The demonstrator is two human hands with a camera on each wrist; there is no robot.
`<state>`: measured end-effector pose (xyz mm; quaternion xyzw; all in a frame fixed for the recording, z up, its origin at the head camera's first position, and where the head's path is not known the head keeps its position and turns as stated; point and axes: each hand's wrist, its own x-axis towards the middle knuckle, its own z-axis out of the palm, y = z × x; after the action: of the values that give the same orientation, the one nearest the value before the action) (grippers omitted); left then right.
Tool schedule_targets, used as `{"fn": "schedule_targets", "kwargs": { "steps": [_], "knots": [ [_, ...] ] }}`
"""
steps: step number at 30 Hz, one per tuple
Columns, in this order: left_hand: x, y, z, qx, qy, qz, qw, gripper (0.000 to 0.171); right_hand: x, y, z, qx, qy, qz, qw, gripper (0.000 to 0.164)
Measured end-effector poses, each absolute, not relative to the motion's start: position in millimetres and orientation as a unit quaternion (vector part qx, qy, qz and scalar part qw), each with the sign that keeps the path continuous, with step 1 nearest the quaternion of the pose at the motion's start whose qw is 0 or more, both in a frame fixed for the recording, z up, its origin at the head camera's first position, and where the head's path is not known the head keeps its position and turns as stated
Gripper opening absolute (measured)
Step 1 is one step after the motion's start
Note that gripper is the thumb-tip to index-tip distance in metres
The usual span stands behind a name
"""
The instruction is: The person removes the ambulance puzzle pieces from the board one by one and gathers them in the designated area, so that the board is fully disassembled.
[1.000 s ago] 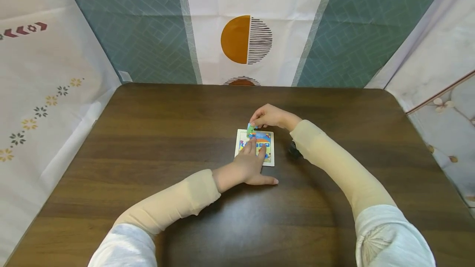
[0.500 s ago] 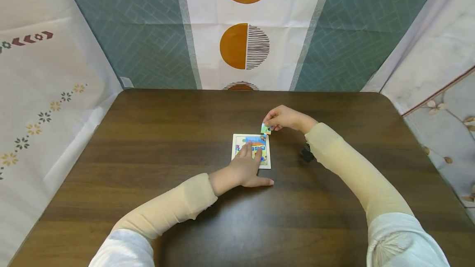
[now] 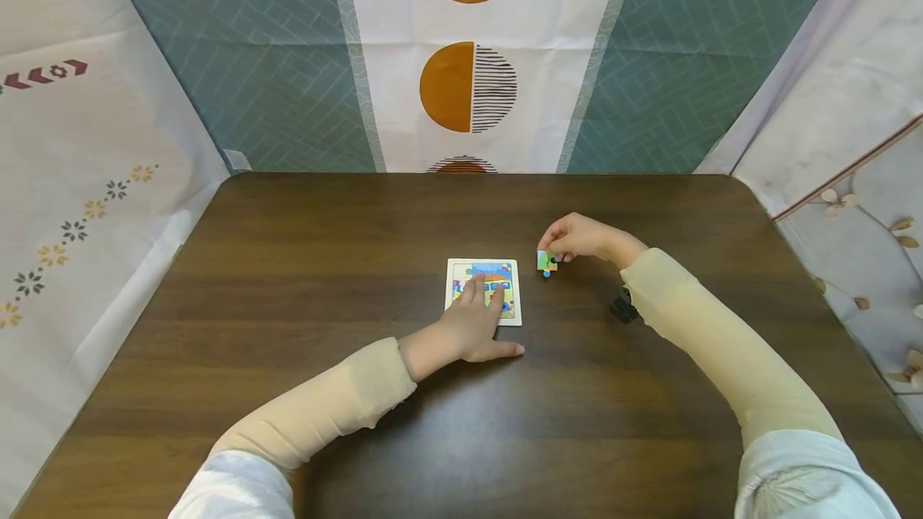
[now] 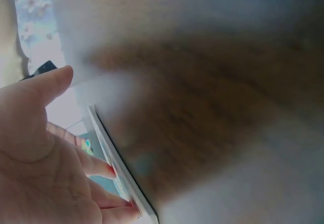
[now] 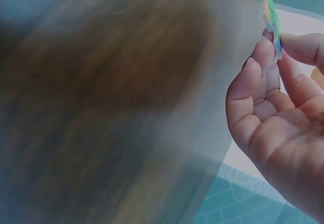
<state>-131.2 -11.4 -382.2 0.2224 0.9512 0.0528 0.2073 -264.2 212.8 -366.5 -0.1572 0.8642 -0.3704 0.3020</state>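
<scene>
A small jigsaw puzzle point(image 3: 509, 283) with a white frame lies flat on the brown table, its picture blue, orange and yellow. My left hand point(image 3: 469, 327) rests on it, fingers spread and fairly straight, hiding part of the picture; in the left wrist view the fingertips point(image 4: 109, 171) touch the board just inside its edge. To the right of the board, my right hand point(image 3: 582, 239) pinches a green and blue puzzle piece point(image 3: 546, 261) between thumb and fingers. The right wrist view shows that piece point(image 5: 274, 24) almost edge-on, its lower end at the thumb tip.
The wooden table point(image 3: 346, 223) runs back to a green and white patterned cloth point(image 3: 288, 86). Pale printed cloths hang at the left and right sides. A small black device point(image 3: 623, 307) sits under my right wrist.
My right hand has moved rightward with the puzzle piece, from over the board's upper edge to beside it. My left hand stays on the board. The head view has shifted slightly.
</scene>
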Motion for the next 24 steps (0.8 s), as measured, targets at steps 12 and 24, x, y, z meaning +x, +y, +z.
{"fn": "schedule_targets", "kwargs": {
  "steps": [12, 24],
  "knots": [
    [-133, -13, -383, 0.228, 0.947, 0.050, 0.221, 0.095, -254, 223, -381, -0.174, 0.870, -0.375, 0.269, 0.018],
    [-135, -20, -381, 0.239, 0.941, 0.072, 0.230, 0.092, -251, 220, -386, -0.192, 0.888, -0.360, 0.212, 0.014]
  ]
}}
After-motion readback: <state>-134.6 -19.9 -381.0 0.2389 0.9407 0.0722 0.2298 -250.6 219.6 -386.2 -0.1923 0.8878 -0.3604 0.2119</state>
